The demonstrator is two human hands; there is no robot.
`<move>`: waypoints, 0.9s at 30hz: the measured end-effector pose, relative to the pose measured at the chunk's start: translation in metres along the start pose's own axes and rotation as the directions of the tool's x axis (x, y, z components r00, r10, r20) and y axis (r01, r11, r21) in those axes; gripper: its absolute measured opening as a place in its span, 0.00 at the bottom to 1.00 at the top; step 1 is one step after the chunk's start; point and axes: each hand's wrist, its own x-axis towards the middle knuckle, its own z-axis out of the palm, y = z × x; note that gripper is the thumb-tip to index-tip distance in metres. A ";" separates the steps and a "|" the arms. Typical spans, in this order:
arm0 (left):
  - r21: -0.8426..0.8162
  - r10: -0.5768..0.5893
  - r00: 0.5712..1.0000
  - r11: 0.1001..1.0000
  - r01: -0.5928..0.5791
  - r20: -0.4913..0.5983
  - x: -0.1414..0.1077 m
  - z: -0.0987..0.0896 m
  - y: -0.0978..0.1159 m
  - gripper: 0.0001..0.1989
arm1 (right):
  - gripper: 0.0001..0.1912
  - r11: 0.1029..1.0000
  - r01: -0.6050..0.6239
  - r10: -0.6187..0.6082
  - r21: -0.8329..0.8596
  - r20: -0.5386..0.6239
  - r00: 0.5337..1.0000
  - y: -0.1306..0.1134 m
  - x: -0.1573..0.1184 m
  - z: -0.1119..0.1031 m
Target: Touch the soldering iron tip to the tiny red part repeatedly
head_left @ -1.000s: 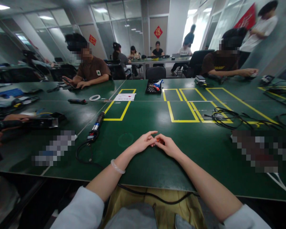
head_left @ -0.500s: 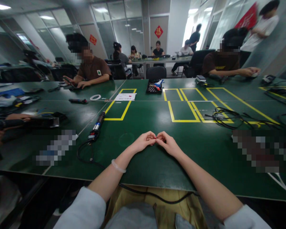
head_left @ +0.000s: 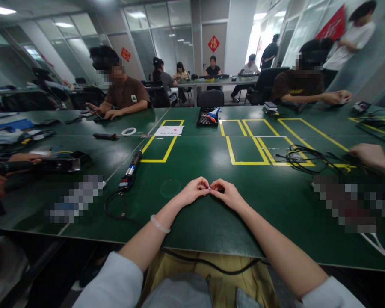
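My left hand (head_left: pixel 195 191) and my right hand (head_left: pixel 224 192) meet fingertip to fingertip above the green table (head_left: pixel 192 226). Both are closed in a pinch on one tiny object (head_left: pixel 209 188) between them, too small to make out. A pale bracelet (head_left: pixel 159 224) is round my left wrist. To the left of my hands lies a black and silver cylindrical tool (head_left: pixel 131 169) with a black cable.
Yellow tape rectangles (head_left: pixel 248 163) mark the table beyond my hands. A black tray (head_left: pixel 207 122) holds small tools. Black cables (head_left: pixel 297 156) lie at the right, beside another person's hand (head_left: pixel 368 154). A tape roll (head_left: pixel 128 131) and paper (head_left: pixel 169 130) lie further back left.
Another person's hand has come in at the right edge near the cables. A light spot now shows between my fingertips where a red one was; my hands have barely moved.
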 end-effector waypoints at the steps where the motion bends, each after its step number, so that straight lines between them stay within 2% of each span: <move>1: 0.005 0.001 1.000 1.000 -0.001 -0.002 0.000 0.000 0.000 0.15 | 0.10 1.000 -0.002 0.002 -0.002 0.003 1.000 0.000 0.000 0.000; 11: 0.073 0.003 0.999 0.997 -0.001 -0.038 0.000 -0.002 -0.002 0.18 | 0.09 0.999 -0.024 0.024 -0.048 -0.010 1.000 -0.002 0.000 -0.001; 15: 0.321 0.039 0.990 0.947 0.007 -0.138 -0.008 -0.023 0.006 0.21 | 0.08 0.997 -0.030 0.029 -0.070 -0.011 1.000 0.001 0.001 -0.002; 17: 0.533 0.113 0.970 0.846 0.021 -0.217 -0.019 -0.044 0.011 0.20 | 0.08 0.996 -0.030 0.029 -0.086 -0.009 1.000 -0.001 0.001 -0.003; 19: 0.755 0.211 0.919 0.644 0.125 -0.332 -0.033 -0.071 0.015 0.21 | 0.08 0.995 -0.034 0.033 -0.096 -0.013 0.999 -0.002 0.000 -0.003; 20: 0.827 0.265 0.878 0.518 0.219 -0.398 -0.042 -0.086 0.016 0.23 | 0.08 0.995 -0.037 0.036 -0.097 -0.016 0.999 -0.003 0.000 -0.003; 22: 0.847 0.357 0.772 0.305 0.436 -0.526 -0.060 -0.114 0.017 0.28 | 0.08 0.995 -0.042 0.041 -0.090 -0.017 0.999 -0.004 -0.001 -0.003; 24: 0.767 0.392 0.669 0.190 0.612 -0.631 -0.077 -0.139 0.015 0.33 | 0.09 0.996 -0.043 0.042 -0.081 -0.012 0.999 -0.004 -0.001 -0.002; 25: 0.722 0.379 0.634 0.158 0.673 -0.674 -0.085 -0.150 0.013 0.35 | 0.09 0.996 -0.043 0.042 -0.078 -0.011 0.999 -0.004 -0.001 -0.002; 27: 0.646 0.279 0.599 0.120 0.754 -0.750 -0.099 -0.168 0.009 0.35 | 0.09 0.996 -0.043 0.043 -0.079 -0.013 0.999 -0.004 -0.001 -0.001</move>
